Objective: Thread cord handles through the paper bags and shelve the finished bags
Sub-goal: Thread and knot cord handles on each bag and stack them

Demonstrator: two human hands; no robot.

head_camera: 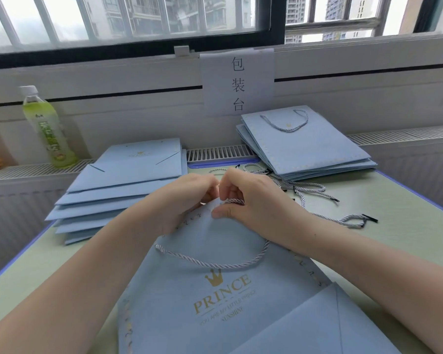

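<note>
A green drink bottle stands on the ledge beyond the worktop's far left corner. Near that corner lies a fanned stack of flat blue bags without handles. At the middle of the near edge lies the paper bag printed PRINCE, one cord handle already looped across its face. The left hand grips the bag's upper edge with curled fingers. Touching it, the right hand pinches a second cord at that same edge. Loose cords lie just right of the hands. At the far right corner sits a stack of finished bags, beneath a paper sign.
</note>
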